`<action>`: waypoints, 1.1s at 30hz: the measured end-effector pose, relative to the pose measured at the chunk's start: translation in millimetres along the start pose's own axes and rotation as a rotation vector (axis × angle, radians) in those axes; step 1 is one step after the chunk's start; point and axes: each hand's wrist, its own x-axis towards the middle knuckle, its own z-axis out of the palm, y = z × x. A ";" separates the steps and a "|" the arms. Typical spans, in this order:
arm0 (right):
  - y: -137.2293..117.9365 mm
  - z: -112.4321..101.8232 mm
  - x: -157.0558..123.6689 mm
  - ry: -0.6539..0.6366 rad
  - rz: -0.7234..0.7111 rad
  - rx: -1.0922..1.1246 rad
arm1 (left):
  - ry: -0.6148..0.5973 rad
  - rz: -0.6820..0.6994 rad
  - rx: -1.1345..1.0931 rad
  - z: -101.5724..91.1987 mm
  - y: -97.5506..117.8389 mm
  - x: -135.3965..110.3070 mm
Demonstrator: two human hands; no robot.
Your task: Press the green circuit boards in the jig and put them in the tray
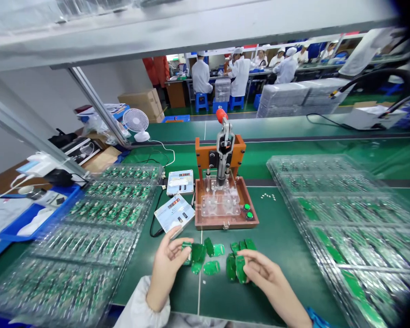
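Observation:
My left hand (168, 260) pinches a small green circuit board (187, 253) between thumb and fingers, at the left side of a loose group of boards (198, 256). Across from it, my right hand (263, 272) has its fingertips closed on another green circuit board (241, 268), beside a second cluster of boards (248, 243). A single board (211, 267) lies flat on the green bench between the hands. Just beyond stands a test fixture (225, 200) with a clear plate, a toggle clamp with a red knob (221, 115) and two green buttons.
Stacked clear trays of boards (102, 228) stand at the left, with more clear trays (345, 218) at the right. Two white meter boxes (175, 213) with cables sit left of the fixture. Small white pieces (268, 197) lie right of it. A shelf (177, 32) hangs overhead.

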 end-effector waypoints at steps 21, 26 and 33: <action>-67.4 -29.0 90.3 0.282 -0.447 -0.535 | -0.069 0.739 0.624 -18.5 -8.7 -1.8; -73.3 -25.0 133.2 0.156 -0.474 -0.623 | -0.135 0.603 0.597 -18.4 -17.0 -0.1; -73.2 -26.1 146.1 0.117 -0.517 -0.808 | -0.179 0.437 0.606 -19.5 -15.6 -1.7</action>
